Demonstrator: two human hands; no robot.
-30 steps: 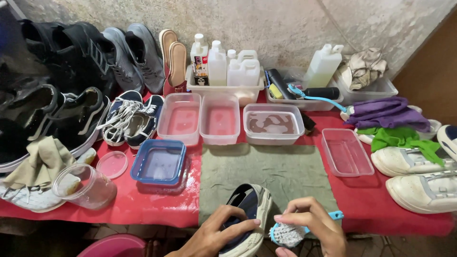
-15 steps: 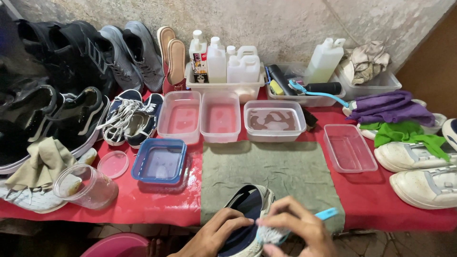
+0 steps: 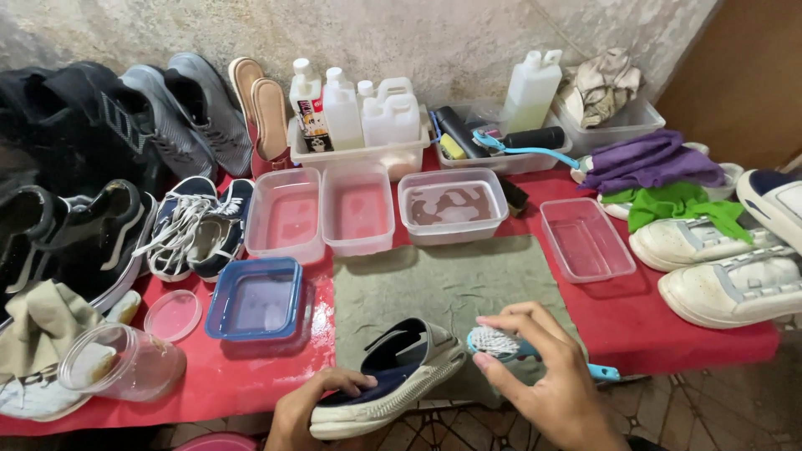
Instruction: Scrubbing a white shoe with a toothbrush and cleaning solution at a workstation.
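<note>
My left hand (image 3: 313,407) grips the heel end of a dark blue shoe with a white sole (image 3: 393,380), lying on its side at the near edge of a grey-green mat (image 3: 443,288). My right hand (image 3: 543,376) holds a small light blue brush with white bristles (image 3: 501,342), its head right beside the shoe's toe. The brush handle sticks out to the right past my hand.
Clear plastic tubs (image 3: 361,205) with water sit behind the mat on the red table cover (image 3: 251,367), with a blue-rimmed tub (image 3: 255,299) at left. White bottles (image 3: 368,113) stand at the wall. Dark shoes (image 3: 75,225) lie left, white sneakers (image 3: 727,267) and cloths right.
The brush has gone from beside the shoe, over it, and back to its toe. The left hand slid down to the heel; the view shifted closer.
</note>
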